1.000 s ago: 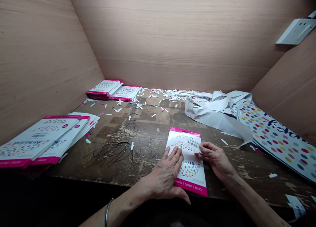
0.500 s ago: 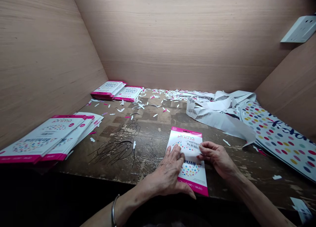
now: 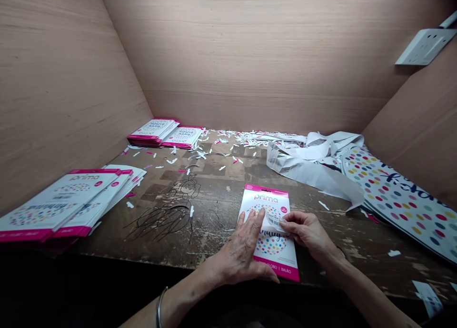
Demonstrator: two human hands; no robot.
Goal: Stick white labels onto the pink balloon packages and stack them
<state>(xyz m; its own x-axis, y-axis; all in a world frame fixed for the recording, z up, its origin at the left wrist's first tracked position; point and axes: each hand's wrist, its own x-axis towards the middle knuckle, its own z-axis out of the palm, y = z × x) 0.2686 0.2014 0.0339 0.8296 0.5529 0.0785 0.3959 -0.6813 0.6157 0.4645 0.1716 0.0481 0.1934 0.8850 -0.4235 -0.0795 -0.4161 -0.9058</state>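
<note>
A flat white balloon packet [image 3: 266,199] with pink ends and coloured dots lies near the table's front edge. My left hand [image 3: 246,247] rests on its left side, fingers spread and pressing it flat. Over the packet's middle, my right hand [image 3: 307,233] pinches the right end of a small barcode sticker [image 3: 274,220] between thumb and fingers. The sticker sits against the printed dots; whether it is fully stuck down I cannot tell. Part of the printed lettering is hidden under my left hand.
Fanned packets [image 3: 60,204] lie at the left front, with more packet stacks [image 3: 153,130] at the back left. A white backing strip [image 3: 314,175] curls at the right beside dotted balloons [image 3: 400,199]. Paper scraps [image 3: 202,154] litter the table. A wall socket [image 3: 424,47] is at upper right.
My right hand has brought the barcode sticker lower and flatter onto the packet's middle. My left hand stays on the packet. The whole view has shifted slightly.
</note>
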